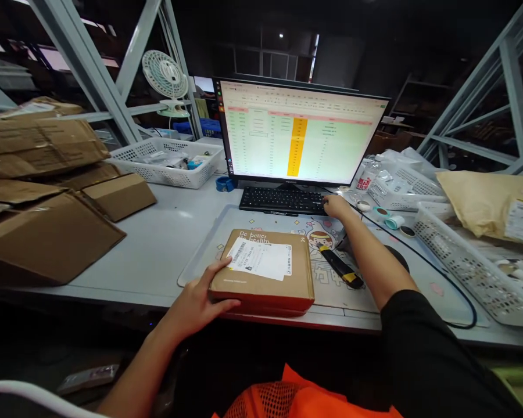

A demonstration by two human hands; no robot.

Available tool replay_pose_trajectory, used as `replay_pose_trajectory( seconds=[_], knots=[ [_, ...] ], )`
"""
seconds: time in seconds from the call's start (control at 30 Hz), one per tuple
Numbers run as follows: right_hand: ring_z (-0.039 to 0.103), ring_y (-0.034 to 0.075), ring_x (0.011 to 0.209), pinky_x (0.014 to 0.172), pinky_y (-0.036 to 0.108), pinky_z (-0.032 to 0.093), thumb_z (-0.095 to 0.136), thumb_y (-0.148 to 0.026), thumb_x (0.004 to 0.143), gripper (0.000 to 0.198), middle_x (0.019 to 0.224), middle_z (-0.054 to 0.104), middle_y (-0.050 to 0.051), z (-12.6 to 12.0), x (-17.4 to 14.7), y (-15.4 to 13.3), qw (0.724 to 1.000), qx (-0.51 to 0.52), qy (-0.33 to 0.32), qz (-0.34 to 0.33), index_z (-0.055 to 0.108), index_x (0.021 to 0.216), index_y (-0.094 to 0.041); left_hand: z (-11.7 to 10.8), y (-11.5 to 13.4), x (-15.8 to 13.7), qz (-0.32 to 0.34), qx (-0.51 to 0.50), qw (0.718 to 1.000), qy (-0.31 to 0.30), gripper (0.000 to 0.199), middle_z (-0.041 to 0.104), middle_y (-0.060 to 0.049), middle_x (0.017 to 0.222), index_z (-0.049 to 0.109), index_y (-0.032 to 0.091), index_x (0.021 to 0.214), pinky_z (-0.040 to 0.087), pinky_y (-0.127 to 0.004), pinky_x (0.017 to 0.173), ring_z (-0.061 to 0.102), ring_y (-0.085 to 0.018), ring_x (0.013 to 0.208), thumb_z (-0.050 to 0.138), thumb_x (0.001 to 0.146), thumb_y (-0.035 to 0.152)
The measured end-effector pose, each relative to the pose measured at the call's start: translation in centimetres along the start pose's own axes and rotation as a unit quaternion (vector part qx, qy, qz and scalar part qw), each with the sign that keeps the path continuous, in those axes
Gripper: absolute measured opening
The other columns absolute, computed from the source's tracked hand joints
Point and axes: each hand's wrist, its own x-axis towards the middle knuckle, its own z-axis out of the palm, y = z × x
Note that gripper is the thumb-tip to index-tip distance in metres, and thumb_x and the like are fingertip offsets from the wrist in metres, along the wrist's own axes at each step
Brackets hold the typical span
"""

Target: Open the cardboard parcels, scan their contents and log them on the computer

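Where metal struts (89,67) flank the pale desk (157,238), the left grip (197,301) clasps a carton (270,285), the right grip's (337,207) closure unclear.

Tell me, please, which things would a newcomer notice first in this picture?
A newcomer's eye would probably fall first on the bright monitor at the back of the desk, with its orange column. Nearer, the left hand touches the near left corner of a labelled cardboard box, while the right hand is at the right end of the keyboard.
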Motion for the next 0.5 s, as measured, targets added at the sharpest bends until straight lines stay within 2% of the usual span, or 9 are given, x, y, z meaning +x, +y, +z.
replay_pose_trajectory(
  seconds=[0.13, 0.27, 0.4, 0.5],
  knots=[
    [0.069, 0.027, 0.119, 0.105, 0.050, 0.057, 0.071, -0.040, 0.104, 0.036, 0.132, 0.070, 0.013, 1.5, 1.5, -0.5, 0.999, -0.024, -0.033, 0.033, 0.070, 0.129, -0.014, -0.2, 0.2, 0.0, 0.022, 0.007, 1.000, 0.015, 0.074, 0.067, -0.012, 0.150, 0.047, 0.029, 0.159, 0.064, -0.040, 0.097, 0.078, -0.031, 0.113, 0.066, 0.098, 0.065],
    [0.067, 0.027, 0.122, 0.106, 0.050, 0.057, 0.070, -0.041, 0.105, 0.037, 0.136, 0.067, 0.013, 2.1, 1.9, -1.0, 0.998, -0.033, -0.036, 0.042, 0.068, 0.131, -0.014, -0.4, 0.7, 0.2, 0.043, 0.029, 0.998, 0.046, 0.067, 0.073, -0.010, 0.141, 0.051, 0.030, 0.156, 0.064, -0.036, 0.085, 0.081, -0.027, 0.093, 0.061, 0.100, 0.066],
    [0.066, 0.028, 0.124, 0.108, 0.052, 0.056, 0.070, -0.041, 0.105, 0.038, 0.138, 0.066, 0.013, 1.7, 2.1, -1.8, 0.998, -0.038, -0.047, 0.029, 0.068, 0.133, -0.015, -1.4, 1.9, 1.7, 0.034, 0.051, 0.997, 0.046, 0.069, 0.080, -0.011, 0.118, 0.056, 0.023, 0.149, 0.059, -0.036, 0.073, 0.077, -0.027, 0.074, 0.050, 0.102, 0.072],
    [0.064, 0.029, 0.127, 0.109, 0.054, 0.056, 0.069, -0.041, 0.105, 0.041, 0.143, 0.063, 0.013, 1.2, 1.9, -2.2, 0.998, -0.038, -0.052, 0.019, 0.065, 0.139, -0.017, -2.6, 3.1, 3.7, 0.020, 0.057, 0.997, 0.037, 0.074, 0.080, -0.010, 0.101, 0.058, 0.019, 0.146, 0.054, -0.036, 0.068, 0.073, -0.027, 0.067, 0.047, 0.100, 0.075]
  ],
)
